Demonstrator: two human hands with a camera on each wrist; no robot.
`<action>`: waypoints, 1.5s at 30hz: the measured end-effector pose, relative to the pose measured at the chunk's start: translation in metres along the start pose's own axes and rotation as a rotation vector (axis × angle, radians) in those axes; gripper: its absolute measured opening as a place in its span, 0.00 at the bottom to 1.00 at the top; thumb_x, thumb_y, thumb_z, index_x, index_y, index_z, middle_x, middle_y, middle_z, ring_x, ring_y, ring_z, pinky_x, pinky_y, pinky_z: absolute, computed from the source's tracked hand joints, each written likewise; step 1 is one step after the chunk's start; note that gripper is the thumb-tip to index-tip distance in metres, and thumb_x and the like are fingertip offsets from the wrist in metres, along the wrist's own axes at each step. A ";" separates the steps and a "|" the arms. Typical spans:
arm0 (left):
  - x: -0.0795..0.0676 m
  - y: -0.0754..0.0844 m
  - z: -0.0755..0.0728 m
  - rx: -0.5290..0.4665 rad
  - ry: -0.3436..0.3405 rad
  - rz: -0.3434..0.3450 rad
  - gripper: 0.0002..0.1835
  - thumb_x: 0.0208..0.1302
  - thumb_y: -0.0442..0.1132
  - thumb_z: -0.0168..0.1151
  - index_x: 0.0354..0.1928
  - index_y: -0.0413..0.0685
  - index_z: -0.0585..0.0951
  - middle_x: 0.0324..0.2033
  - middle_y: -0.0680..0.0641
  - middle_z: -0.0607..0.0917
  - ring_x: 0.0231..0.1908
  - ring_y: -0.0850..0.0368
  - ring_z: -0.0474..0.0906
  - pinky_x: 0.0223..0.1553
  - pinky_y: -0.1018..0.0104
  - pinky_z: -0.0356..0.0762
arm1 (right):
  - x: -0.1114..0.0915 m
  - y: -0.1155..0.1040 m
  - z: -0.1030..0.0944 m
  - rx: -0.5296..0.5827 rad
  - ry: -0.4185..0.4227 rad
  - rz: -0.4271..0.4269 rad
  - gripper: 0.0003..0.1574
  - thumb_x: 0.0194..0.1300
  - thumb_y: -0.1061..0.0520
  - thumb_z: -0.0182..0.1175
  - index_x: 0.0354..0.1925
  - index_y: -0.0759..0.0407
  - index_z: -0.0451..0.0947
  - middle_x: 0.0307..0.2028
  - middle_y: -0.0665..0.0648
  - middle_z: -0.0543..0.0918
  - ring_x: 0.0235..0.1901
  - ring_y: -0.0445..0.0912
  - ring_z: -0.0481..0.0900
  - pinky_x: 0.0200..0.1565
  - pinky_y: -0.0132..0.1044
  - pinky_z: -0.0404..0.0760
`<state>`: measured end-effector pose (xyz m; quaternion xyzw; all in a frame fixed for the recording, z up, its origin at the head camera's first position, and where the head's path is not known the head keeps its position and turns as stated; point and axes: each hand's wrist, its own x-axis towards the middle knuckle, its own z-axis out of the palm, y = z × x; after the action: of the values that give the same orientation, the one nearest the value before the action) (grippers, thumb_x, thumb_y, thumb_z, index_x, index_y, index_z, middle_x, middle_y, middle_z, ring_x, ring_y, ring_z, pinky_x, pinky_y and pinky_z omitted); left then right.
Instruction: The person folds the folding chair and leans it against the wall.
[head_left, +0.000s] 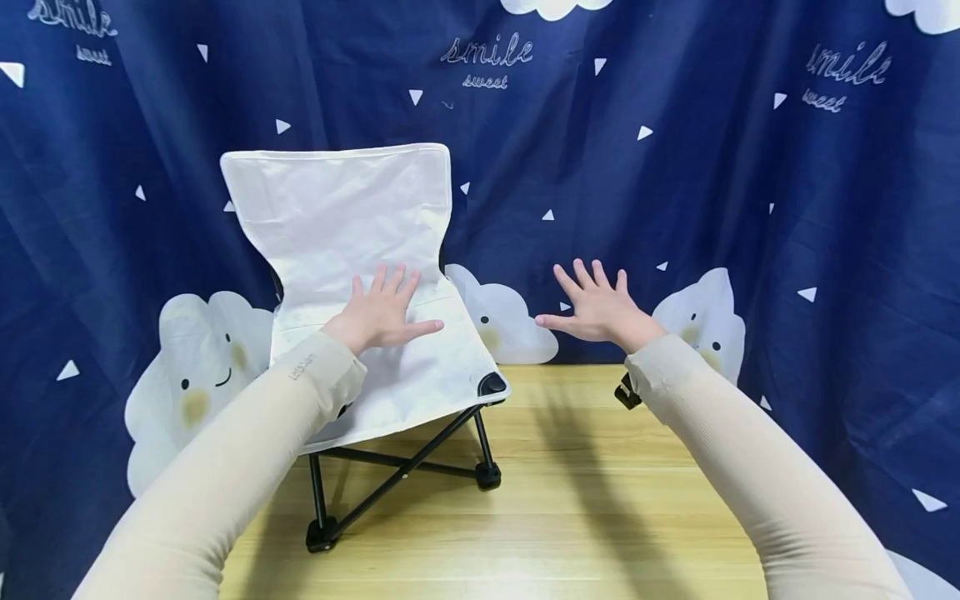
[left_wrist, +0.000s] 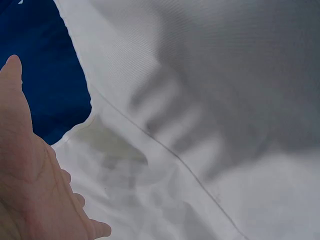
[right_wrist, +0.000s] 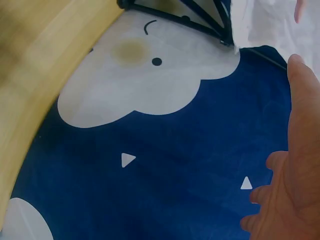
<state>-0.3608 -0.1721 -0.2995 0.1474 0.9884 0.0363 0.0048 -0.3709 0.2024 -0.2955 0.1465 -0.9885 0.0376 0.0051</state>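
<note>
A white fabric folding chair (head_left: 337,196) with black crossed legs stands on the left of the wooden surface. In front of its seat and backrest hovers my left hand (head_left: 384,315), fingers spread and holding nothing. The left wrist view shows that hand (left_wrist: 30,185) at the lower left, its shadow falling on the white cloth (left_wrist: 120,55). To the right of the chair my right hand (head_left: 596,310) is held up in the air, fingers spread, with nothing in it. In the right wrist view the same hand (right_wrist: 305,165) lies along the right edge, before the curtain.
A dark blue curtain (head_left: 510,150) with clouds, triangles and lettering hangs behind everything. The light wooden surface (head_left: 555,500) reaches back to it. A small black object (head_left: 627,392) sits at the back right, partly hidden by my right sleeve. The chair's black legs (head_left: 442,437) cross under its seat.
</note>
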 end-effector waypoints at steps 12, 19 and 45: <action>-0.007 -0.004 -0.012 0.025 0.017 0.006 0.63 0.70 0.82 0.47 0.89 0.48 0.40 0.88 0.35 0.37 0.86 0.29 0.27 0.79 0.19 0.27 | -0.004 -0.006 -0.007 0.010 0.013 -0.021 0.74 0.66 0.08 0.45 0.90 0.46 0.36 0.88 0.68 0.36 0.86 0.71 0.29 0.79 0.78 0.26; -0.007 -0.006 -0.016 0.039 0.020 0.008 0.63 0.70 0.83 0.44 0.89 0.49 0.39 0.88 0.35 0.37 0.86 0.30 0.27 0.79 0.18 0.28 | -0.004 -0.008 -0.008 0.018 0.005 -0.015 0.73 0.67 0.09 0.46 0.90 0.45 0.35 0.89 0.66 0.34 0.87 0.69 0.28 0.80 0.77 0.25; -0.020 -0.010 -0.035 0.021 0.076 0.042 0.62 0.70 0.83 0.47 0.90 0.51 0.41 0.89 0.38 0.37 0.87 0.30 0.28 0.78 0.17 0.31 | -0.007 -0.020 -0.011 0.026 0.054 -0.072 0.68 0.71 0.15 0.51 0.90 0.45 0.37 0.89 0.66 0.38 0.87 0.68 0.31 0.80 0.77 0.29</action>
<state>-0.3454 -0.1903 -0.2652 0.1665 0.9849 0.0318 -0.0351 -0.3586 0.1856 -0.2837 0.1809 -0.9815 0.0541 0.0315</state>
